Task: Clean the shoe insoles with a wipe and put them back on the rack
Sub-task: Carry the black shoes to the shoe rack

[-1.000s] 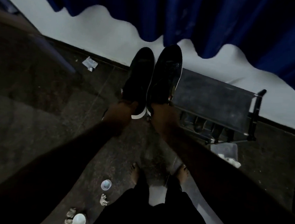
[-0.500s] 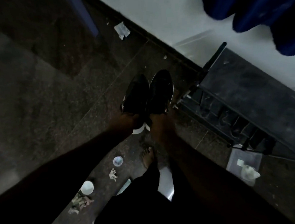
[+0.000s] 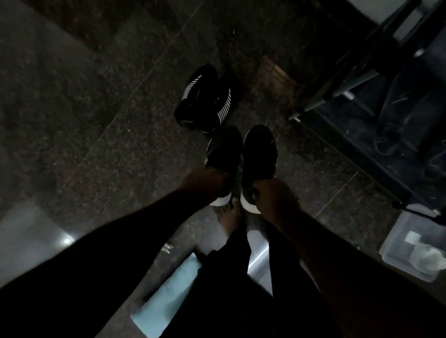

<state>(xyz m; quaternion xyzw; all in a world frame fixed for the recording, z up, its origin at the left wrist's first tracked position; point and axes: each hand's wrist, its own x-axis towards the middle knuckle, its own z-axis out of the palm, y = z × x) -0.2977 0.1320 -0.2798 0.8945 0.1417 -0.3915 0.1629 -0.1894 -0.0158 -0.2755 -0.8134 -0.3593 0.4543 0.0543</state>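
A person's left hand (image 3: 210, 183) and right hand (image 3: 270, 196) each clamp curled fingers on the heel of one of two black fabric shoes with white rubber soles (image 3: 260, 153), held side by side just left of the dark metal shoe rack (image 3: 337, 89). Neither hand holds a wipe and the insoles are hidden, so whether they are clean cannot be told; racking this pair looks not yet done. A second black pair with white-striped sides (image 3: 206, 100) lies left of the rack.
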